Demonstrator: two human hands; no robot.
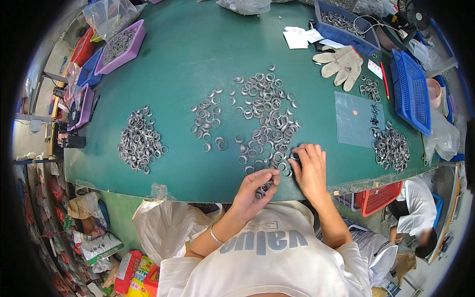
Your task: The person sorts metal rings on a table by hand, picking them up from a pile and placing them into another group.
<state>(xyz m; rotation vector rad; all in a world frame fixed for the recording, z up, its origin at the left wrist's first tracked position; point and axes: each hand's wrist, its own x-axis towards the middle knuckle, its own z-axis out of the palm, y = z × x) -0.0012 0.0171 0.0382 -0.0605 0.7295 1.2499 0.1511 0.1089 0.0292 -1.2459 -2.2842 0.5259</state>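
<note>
Many rings (271, 134); dull grey; round, hollow; loosely heaped.

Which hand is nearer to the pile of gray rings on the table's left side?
Left. The left hand is right of the ring pile and nearer the person; the right hand lies farther right.

Green table (173, 64): front edge visibly worn toward the right. A central heap of grey metal rings (271, 112) lies spread on the surface, with a sparser cluster (207, 120) just to its left. A dense left pile (140, 142) and a right pile (392, 150) sit well apart from it. Beside the right pile lies a clear plastic sheet (352, 129); beyond this, a pale glove (342, 65), a red pen (384, 81), white paper slips (296, 39) and a blue bin (341, 39).
</note>
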